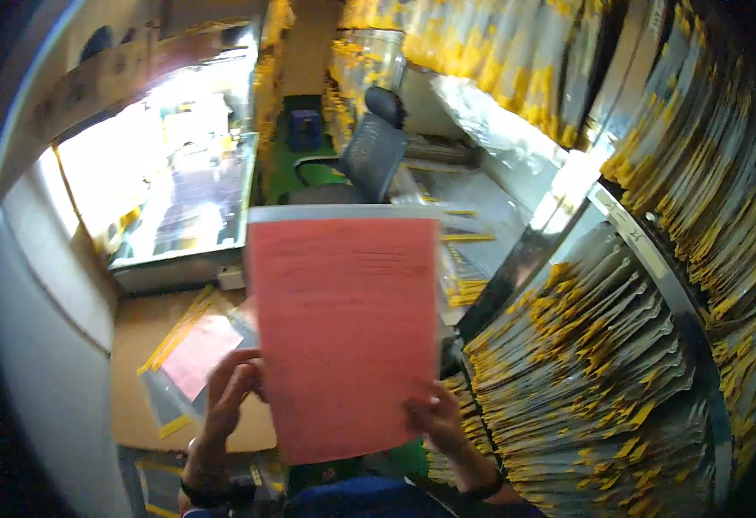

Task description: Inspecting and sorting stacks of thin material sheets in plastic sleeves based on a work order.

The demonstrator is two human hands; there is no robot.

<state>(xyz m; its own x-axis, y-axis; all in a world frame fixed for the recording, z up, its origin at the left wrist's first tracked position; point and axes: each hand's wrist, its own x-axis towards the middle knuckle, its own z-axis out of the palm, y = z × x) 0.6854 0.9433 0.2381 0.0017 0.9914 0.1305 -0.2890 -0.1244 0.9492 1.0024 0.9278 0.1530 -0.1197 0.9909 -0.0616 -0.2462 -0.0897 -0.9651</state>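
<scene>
A large pinkish-red sheet of paper point(347, 328) is held up in front of me, with a pale strip along its top edge and faint print on it. My left hand point(233, 388) grips its left edge with curled fingers. On the lower right side, my right hand point(436, 419) pinches the sheet, thumb in front and the other fingers partly hidden behind. Beyond my left hand, a clear sleeve with yellow edges point(170, 414) lies on the brown tabletop point(132, 345), a pink paper point(203, 354) showing on it.
Racks of hanging grey sleeves with yellow edges point(585, 371) crowd the right side. A bright light table point(188, 207) stands at the back left. Behind the sheet are an office chair point(369, 155) and a dark blue stool-like object point(305, 129) on green floor. More sleeves point(468, 272) lie stacked beyond the sheet.
</scene>
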